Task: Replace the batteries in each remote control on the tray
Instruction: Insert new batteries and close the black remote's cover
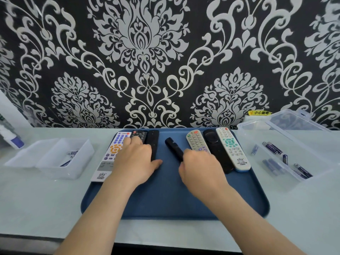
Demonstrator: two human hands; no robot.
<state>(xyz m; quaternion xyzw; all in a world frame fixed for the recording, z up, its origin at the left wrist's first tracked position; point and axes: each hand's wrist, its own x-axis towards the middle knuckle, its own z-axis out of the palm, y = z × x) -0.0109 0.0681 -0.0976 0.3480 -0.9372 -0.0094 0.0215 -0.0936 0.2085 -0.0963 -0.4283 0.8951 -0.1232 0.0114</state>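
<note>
Now, right hand (pixel 199 164) — grips black remote (pixel 173 147)

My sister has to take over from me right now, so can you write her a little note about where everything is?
Left grip: open, fingers flat on the black remote with a red button.
Right grip: holds the slim black remote, which lies slantwise mid-tray.
Blue plastic tray: seven remotes, three left, three right, one held.
Blue batteries: in the clear lidded box on the right; a few are in the frosted divided bin on the left.
Done: cannot tell; no battery cover shows open.
Left: probably open the held remote and swap its batteries, then the rest.
</note>
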